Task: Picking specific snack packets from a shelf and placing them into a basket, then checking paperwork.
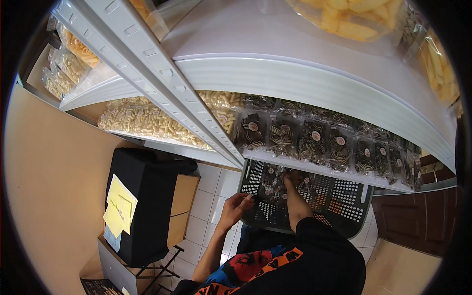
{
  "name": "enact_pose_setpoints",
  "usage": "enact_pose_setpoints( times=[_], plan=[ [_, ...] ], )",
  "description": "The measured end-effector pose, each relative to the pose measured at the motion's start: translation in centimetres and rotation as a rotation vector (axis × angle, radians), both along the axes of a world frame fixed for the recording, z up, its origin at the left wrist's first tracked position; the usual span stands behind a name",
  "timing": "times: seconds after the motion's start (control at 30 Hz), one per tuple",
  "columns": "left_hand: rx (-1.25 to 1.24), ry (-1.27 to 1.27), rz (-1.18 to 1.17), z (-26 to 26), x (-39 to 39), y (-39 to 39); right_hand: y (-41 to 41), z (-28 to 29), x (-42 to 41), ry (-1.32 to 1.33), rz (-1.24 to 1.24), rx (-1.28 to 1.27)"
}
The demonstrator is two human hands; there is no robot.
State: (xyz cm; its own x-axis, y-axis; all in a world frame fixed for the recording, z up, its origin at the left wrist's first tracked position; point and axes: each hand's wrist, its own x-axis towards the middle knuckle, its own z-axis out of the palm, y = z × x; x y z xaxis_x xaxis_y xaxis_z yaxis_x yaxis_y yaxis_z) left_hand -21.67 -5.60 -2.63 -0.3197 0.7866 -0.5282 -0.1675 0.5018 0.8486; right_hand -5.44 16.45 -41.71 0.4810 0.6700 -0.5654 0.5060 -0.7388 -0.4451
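Note:
A dark plastic basket (273,223) with perforated sides sits before me, partly under the shelf. Several clear packets of dark, spiral-patterned snacks (271,184) lie inside it, towards its left half. My right hand (294,177) reaches down among these packets; its fingers are in shadow, so whether they grip one is hidden. At the basket's left rim is my left hand (238,207), fingers curled, with the fingertips overlapping the edge. Just above the basket, a row of similar snack packets (313,142) with round stickers stands along the lower shelf.
A white shelf edge (295,73) juts out above the packets, and a slotted metal post (166,72) rises to its left. Bags of pale snacks (151,120) fill the neighbouring shelf. At left stands a black-covered box (147,206) with yellow papers (121,206). Right is a brown panelled door (413,221).

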Motion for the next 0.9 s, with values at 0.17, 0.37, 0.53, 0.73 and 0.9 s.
enact_pose_setpoints(
  times=[0.17, 0.37, 0.53, 0.73, 0.9],
  plan=[
    [0.123, -0.127, -0.151, 0.6, 3.4, 5.4, 5.6, -4.2, 12.3, -0.241, 0.389, 0.362],
    [0.086, -0.083, -0.099, 0.3, 2.0, 4.1, 1.6, 0.9, 10.0, 0.29, 0.343, 0.208],
    [0.127, -0.13, 0.033, -1.0, 1.0, 4.1, -1.7, 16.1, 11.9, 0.659, 0.414, -0.157],
    [0.014, -0.438, -0.1, -0.4, 5.3, 8.0, -8.6, 37.6, 12.0, 1.182, 0.541, 0.069],
    [0.03, -0.83, -0.216, 1.0, 7.5, 8.3, -12.1, 41.6, 9.5, 0.682, 0.554, 0.475]
  ],
)
